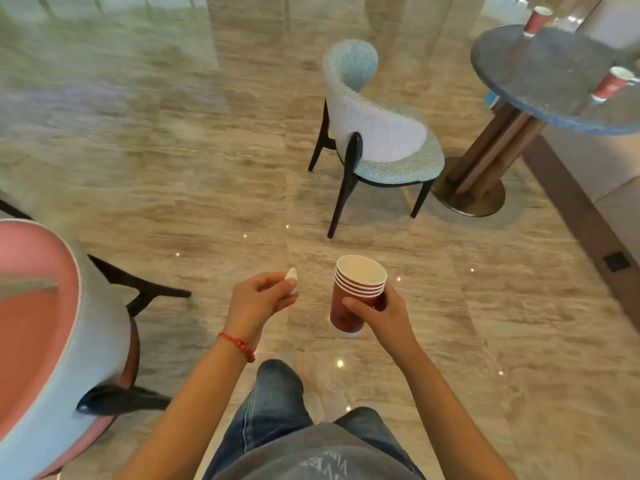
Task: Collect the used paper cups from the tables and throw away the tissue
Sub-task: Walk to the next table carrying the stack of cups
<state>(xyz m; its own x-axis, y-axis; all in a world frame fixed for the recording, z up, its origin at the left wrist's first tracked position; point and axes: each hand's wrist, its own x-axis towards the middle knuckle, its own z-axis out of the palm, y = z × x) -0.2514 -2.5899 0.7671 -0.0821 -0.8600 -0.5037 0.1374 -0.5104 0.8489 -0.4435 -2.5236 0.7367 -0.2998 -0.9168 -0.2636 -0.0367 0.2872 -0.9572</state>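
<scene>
My right hand [375,311] grips a stack of several nested red paper cups [353,299], held upright above the floor. In my left hand [258,299] a small crumpled white tissue [291,277] is pinched between the fingertips. The two hands are level, a short gap apart. On the round grey table [540,74] at the upper right stand two more red paper cups, one at its far edge [535,21] and one near its right side [611,84].
A light blue chair [374,133] stands ahead, beside the table's wooden pedestal with a brass base [479,174]. A pink and blue chair [52,341] is close at my left. Polished marble floor lies between them. A beige bench runs along the right.
</scene>
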